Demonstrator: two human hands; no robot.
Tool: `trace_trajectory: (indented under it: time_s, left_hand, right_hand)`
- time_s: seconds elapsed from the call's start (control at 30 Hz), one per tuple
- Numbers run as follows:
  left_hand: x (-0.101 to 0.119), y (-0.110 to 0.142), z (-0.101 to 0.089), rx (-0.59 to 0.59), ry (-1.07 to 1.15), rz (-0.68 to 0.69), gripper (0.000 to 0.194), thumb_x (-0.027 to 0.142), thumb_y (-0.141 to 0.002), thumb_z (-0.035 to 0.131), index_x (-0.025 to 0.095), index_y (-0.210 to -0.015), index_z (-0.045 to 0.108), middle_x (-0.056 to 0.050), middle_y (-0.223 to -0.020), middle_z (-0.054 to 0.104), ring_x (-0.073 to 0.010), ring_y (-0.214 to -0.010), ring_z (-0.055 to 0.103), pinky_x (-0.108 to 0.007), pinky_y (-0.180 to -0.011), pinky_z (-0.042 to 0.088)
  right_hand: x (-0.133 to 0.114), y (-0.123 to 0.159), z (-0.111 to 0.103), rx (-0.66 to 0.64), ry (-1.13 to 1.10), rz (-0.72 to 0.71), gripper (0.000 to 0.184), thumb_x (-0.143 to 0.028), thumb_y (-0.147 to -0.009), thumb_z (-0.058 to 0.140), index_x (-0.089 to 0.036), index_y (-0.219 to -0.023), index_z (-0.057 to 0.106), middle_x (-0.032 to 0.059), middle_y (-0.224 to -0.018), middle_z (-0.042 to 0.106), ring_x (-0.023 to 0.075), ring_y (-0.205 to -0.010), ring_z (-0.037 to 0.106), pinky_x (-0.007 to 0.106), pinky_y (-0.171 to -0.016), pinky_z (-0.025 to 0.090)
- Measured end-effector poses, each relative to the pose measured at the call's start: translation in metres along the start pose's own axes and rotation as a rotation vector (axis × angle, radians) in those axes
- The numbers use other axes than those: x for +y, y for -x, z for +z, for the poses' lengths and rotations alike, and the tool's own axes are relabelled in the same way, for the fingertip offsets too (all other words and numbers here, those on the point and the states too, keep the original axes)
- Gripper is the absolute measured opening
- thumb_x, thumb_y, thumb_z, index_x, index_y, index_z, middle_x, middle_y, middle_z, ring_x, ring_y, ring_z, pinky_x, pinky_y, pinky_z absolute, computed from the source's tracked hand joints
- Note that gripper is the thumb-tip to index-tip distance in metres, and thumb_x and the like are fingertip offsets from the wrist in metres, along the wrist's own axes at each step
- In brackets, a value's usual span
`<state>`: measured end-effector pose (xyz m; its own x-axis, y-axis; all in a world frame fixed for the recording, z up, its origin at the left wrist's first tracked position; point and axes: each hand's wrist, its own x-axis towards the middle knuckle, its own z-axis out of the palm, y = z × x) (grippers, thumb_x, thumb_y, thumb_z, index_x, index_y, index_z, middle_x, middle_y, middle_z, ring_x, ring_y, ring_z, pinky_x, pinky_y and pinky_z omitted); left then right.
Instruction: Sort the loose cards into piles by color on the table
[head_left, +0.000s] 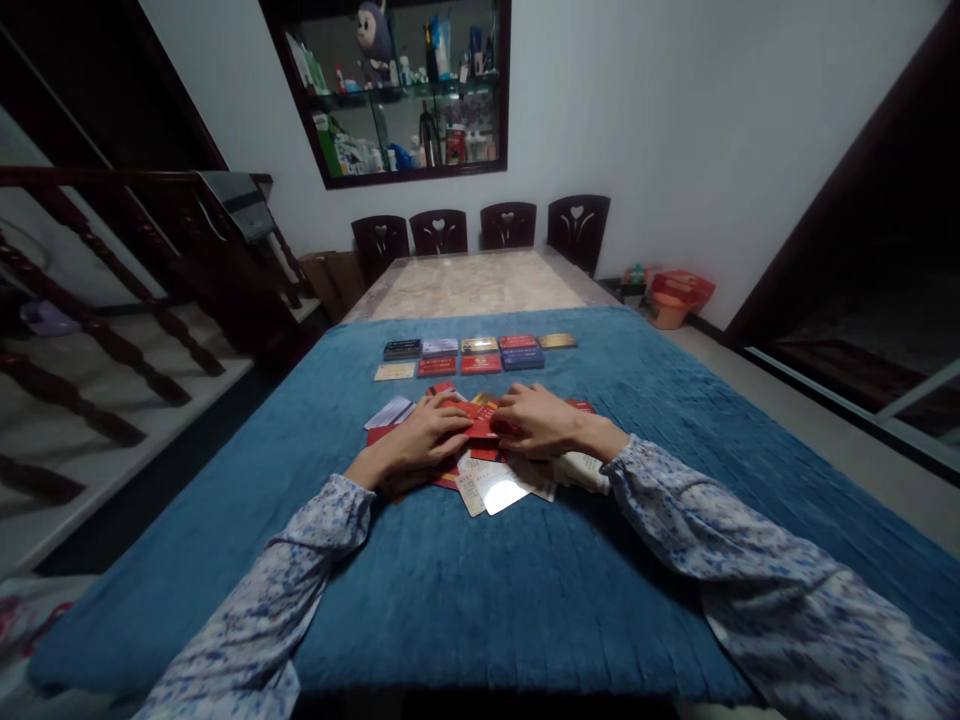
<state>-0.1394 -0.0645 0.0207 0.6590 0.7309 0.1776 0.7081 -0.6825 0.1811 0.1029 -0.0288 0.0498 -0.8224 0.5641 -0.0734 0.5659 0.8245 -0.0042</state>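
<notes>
At the frame's centre a loose pile of cards lies on the blue cloth. The left hand and right hand rest on it, fingers pinching a red card between them. Above, sorted cards lie in two rows; their print is unreadable.

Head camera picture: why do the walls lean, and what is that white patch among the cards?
Head view: a wide lens bends the edges; the room is dim; the white patch is glare on a glossy card below both hands, left and right; the sleeves blur.
</notes>
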Motion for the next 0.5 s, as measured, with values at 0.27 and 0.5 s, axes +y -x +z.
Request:
trace_trajectory:
  time_s: [0.27,0.5]
  left_hand:
    - [-0.013,-0.003,0.008,0.082,0.082,0.04,0.032,0.029,-0.105,0.045,0.024,-0.12,0.073,-0.007,-0.122,0.074,-0.024,-0.125,0.056,-0.049,-0.115,0.04]
    - [-0.01,-0.006,0.013,0.219,0.271,0.099,0.032,0.023,-0.104,0.046,0.023,-0.125,0.07,-0.008,-0.115,0.074,-0.0208,-0.108,0.064,-0.041,-0.101,0.05]
  right_hand:
    - [0.009,-0.002,-0.002,0.07,-0.032,-0.017,0.022,-0.023,-0.092,0.058,-0.021,-0.106,0.075,0.0093,-0.102,0.075,0.025,-0.101,0.057,0.033,-0.075,0.033]
    - [0.017,-0.006,0.004,0.15,-0.06,0.023,0.022,-0.016,-0.093,0.056,-0.018,-0.1,0.076,0.0099,-0.091,0.074,0.0208,-0.089,0.059,0.03,-0.069,0.032]
